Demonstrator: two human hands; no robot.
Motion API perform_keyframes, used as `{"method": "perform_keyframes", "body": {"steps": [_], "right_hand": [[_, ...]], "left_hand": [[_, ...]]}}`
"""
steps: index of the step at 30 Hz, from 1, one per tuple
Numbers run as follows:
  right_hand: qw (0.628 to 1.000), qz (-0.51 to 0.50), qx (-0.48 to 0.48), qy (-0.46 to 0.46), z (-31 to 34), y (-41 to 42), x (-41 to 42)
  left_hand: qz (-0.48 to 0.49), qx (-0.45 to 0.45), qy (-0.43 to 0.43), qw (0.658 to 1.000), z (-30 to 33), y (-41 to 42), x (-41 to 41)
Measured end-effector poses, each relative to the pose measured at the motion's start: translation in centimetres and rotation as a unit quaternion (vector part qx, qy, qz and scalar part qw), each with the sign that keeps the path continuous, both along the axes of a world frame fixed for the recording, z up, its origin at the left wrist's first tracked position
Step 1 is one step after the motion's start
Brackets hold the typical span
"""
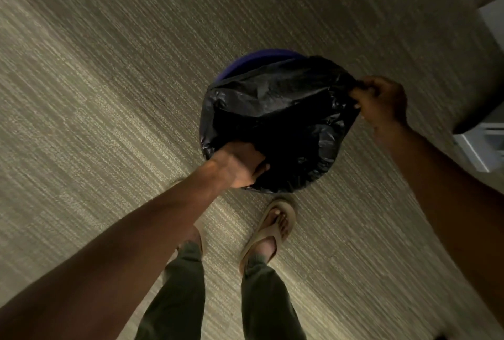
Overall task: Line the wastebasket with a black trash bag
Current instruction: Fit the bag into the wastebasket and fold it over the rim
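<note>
A round purple wastebasket point(253, 62) stands on the carpet in front of my feet; only its far rim shows. A shiny black trash bag point(275, 121) is spread over most of its mouth. My left hand point(240, 166) grips the bag's near edge at the basket's near-left side. At the right side, my right hand point(380, 102) pinches the bag's edge and holds it stretched outward. The basket's inside is hidden by the bag.
Striped beige carpet point(109, 94) covers the floor all around. My feet in tan sandals point(272, 226) stand just behind the basket. A white piece of furniture point(480, 148) and a dark shape sit at the right edge.
</note>
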State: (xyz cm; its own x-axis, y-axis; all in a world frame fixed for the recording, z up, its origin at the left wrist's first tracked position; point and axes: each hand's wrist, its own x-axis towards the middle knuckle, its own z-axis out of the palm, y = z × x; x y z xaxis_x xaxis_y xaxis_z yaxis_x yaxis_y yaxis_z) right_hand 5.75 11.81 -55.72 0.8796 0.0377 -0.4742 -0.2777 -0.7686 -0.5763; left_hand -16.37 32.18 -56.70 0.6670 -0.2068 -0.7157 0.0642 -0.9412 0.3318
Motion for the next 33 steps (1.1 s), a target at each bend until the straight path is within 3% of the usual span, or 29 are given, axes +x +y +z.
{"method": "perform_keyframes", "body": {"steps": [2,4,7,10,13,15,23,28,31,33], "right_hand": [[1.0,0.012,0.009,-0.005,-0.1,0.4,0.3],[0.999,-0.012,0.04,-0.003,-0.5,0.9,0.7],[1.0,0.014,0.013,-0.001,-1.2,1.6,1.2],[0.994,0.111,-0.02,-0.003,-2.0,2.3,1.0],[0.993,0.115,-0.031,-0.022,-2.3,2.8,1.3],[0.994,0.104,-0.033,-0.027,-2.3,3.2,1.5],[0.997,0.031,-0.038,-0.06,-2.0,5.5,1.5],[0.998,-0.017,-0.005,-0.062,-1.9,6.1,1.2],[0.997,-0.031,0.01,-0.069,-1.8,6.3,1.2],[0.996,-0.03,0.008,-0.078,-1.7,6.5,1.2]], "left_hand": [[0.065,-0.019,-0.154,0.986,0.8,0.4,1.1],[0.139,-0.019,-0.315,0.939,1.7,1.4,2.7],[0.246,0.02,-0.418,0.874,2.6,4.1,5.1],[0.36,0.045,-0.352,0.863,2.7,7.3,7.0],[0.345,0.03,-0.24,0.907,2.0,9.5,7.1],[0.309,0.026,-0.244,0.919,1.6,9.9,6.6],[0.278,0.02,-0.346,0.896,0.5,10.5,5.2],[0.216,0.051,-0.26,0.94,0.2,9.9,4.5],[0.237,0.056,-0.255,0.936,0.0,9.9,4.5],[0.276,0.009,-0.269,0.923,0.1,10.2,5.0]]}}
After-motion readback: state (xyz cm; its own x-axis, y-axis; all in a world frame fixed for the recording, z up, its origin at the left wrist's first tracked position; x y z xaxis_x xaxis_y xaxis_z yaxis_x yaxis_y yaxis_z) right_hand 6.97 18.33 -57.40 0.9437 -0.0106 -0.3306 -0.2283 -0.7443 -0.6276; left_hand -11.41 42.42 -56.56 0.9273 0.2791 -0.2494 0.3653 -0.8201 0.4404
